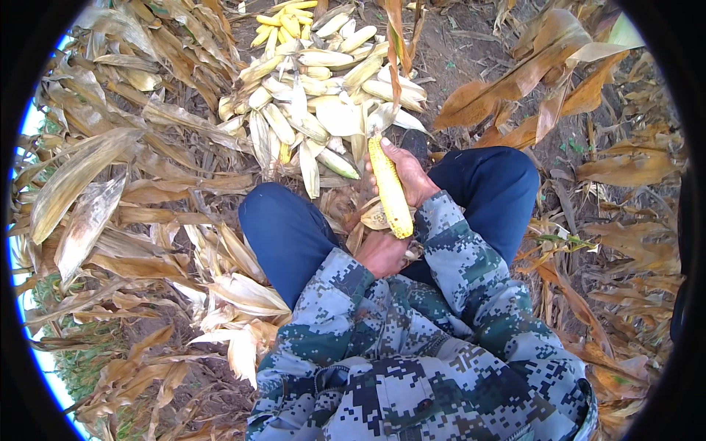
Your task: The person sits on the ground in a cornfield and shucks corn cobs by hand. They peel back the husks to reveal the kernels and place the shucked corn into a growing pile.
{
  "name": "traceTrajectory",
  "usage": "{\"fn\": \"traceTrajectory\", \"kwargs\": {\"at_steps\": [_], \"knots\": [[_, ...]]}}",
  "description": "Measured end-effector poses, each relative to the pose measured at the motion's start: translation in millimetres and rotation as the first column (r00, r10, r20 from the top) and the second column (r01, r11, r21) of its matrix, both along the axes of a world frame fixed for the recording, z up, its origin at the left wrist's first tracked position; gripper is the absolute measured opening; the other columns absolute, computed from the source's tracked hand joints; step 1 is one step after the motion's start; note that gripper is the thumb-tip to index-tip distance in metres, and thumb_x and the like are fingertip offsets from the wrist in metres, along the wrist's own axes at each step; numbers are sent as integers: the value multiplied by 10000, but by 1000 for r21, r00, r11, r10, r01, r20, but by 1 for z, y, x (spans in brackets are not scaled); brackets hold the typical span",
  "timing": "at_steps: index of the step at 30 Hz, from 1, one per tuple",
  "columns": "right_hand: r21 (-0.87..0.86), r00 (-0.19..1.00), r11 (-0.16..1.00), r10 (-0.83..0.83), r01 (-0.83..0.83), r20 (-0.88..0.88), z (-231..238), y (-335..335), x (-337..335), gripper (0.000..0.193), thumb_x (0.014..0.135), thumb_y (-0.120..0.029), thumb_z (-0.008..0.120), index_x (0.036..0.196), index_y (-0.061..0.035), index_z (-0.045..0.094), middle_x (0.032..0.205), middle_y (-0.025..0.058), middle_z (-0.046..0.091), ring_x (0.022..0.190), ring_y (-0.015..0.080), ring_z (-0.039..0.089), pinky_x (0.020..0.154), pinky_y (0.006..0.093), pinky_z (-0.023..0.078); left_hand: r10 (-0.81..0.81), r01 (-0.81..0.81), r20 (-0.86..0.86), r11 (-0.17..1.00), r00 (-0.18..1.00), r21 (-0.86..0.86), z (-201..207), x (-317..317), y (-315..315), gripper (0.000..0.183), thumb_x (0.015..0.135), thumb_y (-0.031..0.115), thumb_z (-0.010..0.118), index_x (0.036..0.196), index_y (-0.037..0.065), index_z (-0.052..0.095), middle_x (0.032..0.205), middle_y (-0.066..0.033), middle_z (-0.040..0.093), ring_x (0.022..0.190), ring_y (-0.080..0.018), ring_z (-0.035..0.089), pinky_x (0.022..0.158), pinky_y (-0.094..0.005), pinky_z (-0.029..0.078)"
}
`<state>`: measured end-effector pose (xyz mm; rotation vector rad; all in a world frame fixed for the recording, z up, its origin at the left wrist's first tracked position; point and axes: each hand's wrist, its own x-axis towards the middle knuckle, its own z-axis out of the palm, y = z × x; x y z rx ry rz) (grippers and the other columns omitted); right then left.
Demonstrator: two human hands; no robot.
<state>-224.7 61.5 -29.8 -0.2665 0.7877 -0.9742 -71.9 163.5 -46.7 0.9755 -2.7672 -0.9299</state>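
Note:
A peeled yellow ear of corn lies along my right hand, its fingers and thumb wrapped round the ear from the right side. The ear's upper end points away from me, with dry husk or stalk at its tip. Just below the ear's lower end, my left hand is curled in my lap, its fingers mostly hidden. Pale dry corn husk shows around it, and the left hand seems closed on some of it. The bare kernels face up in full view.
Beyond my knees lies a heap of ears in pale husks, with several peeled yellow ears at its far side. Loose husks lie by my left leg. Dry leaves and stalks cover the soil around me.

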Motion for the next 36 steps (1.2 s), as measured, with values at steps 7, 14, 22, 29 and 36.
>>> {"fn": "traceTrajectory", "kwargs": {"at_steps": [7,14,22,29,36], "knots": [[352,853,887,-413,298,320,-86,-12,-19,425,1043,-458,548,1119,-40,541,941,147,617,781,281,612,705,446,593,93,-98,-297,995,950,-2,22,-6,-4,288,725,106,685,994,3,682,851,-231,718,841,-436,702,782,-513,559],[537,938,810,-333,236,91,-157,17,3,370,985,-352,637,1136,-33,524,938,155,612,810,302,637,755,488,592,152,-129,-253,986,955,104,24,0,-3,220,776,184,725,923,44,641,871,-201,713,838,-410,693,731,-511,529],[508,979,837,167,-203,114,-218,48,45,219,1007,-236,571,1048,-22,595,823,148,685,607,289,663,565,399,590,407,-384,-381,913,830,137,36,10,-5,366,781,200,775,1101,51,679,934,-202,731,820,-387,721,730,-484,567],[55,964,973,-231,226,132,-54,-211,71,296,985,-115,630,1217,12,496,1065,193,615,949,327,687,802,434,651,672,-566,-483,738,561,368,54,19,-12,227,846,160,763,1027,37,700,879,-184,735,794,-336,748,703,-392,585],[-337,926,937,-202,88,-318,54,-271,88,452,975,-66,644,1371,70,473,1180,171,615,934,283,702,818,372,640,728,-574,-505,681,464,454,45,14,-17,238,825,79,779,1039,13,699,862,-135,744,780,-226,749,708,-344,579]]}}
